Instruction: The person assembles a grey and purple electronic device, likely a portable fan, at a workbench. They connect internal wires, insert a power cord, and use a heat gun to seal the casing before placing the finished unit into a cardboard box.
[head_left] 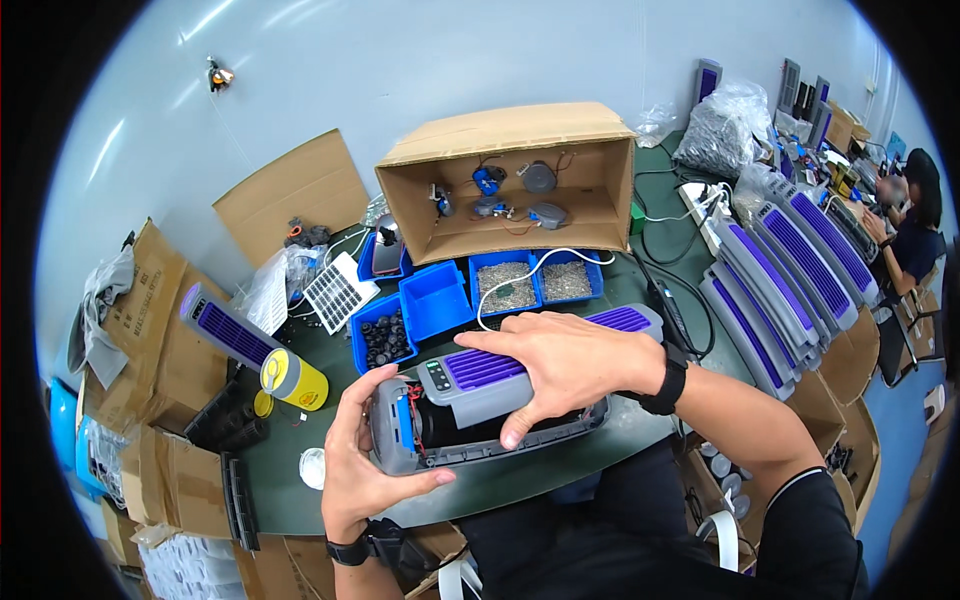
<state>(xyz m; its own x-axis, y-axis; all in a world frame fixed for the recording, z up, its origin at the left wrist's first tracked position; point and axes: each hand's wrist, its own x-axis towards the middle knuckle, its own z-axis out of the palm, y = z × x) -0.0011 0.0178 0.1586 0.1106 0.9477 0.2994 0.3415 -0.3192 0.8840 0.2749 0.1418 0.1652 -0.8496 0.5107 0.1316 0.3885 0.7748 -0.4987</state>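
Note:
A grey fan housing shell (490,452) lies on the bench in front of me, with a black part, red wires and a blue strip inside its left end. My left hand (355,465) grips that left end, fingers behind and thumb in front. A long grey cover with a purple grille (480,370) and a small control panel sits tilted over the shell. My right hand (590,360) spreads over the cover, thumb on its near edge and fingers across its top, holding it. The cover's left part stands apart from the shell; much of its middle is hidden by my hand.
Behind lie blue bins holding screws (505,290) and black round parts (385,340). A cardboard box (505,150) with small motors stands beyond. Left are a yellow canister (300,383) and another purple-grilled fan (230,328). Right, several fans (790,270) lean together, near cables; a person (910,220) sits farther off.

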